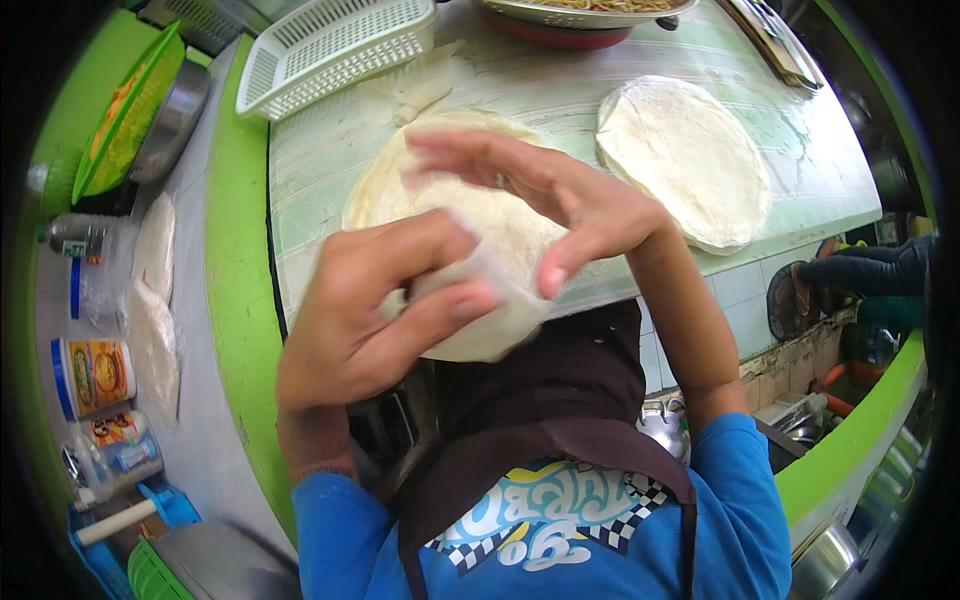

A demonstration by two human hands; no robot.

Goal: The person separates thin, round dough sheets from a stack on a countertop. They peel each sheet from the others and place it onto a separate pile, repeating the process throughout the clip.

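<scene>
A pale, thin sheet of dough (506, 281), blurred, is pinched between the thumb and fingers of my left hand (375, 307). Over the sheet arches my right hand (555, 195), fingers spread and thumb near the sheet's edge; no grip on it shows. Beneath both hands lies a stack of round, flat dough wrappers (379, 184), partly hidden by them and overhanging the table's front edge. To the right is a second round stack of wrappers (686, 165), untouched. A loose translucent wrapper (424, 82) lies behind the first stack.
A white plastic basket (337, 56) and a metal colander of noodle-like strands (600, 9) stand at the table's back. Left, a counter holds a green tray (161, 97), a metal bowl (176, 124) and labelled tubs (97, 375). A person's leg (870, 270) shows at right.
</scene>
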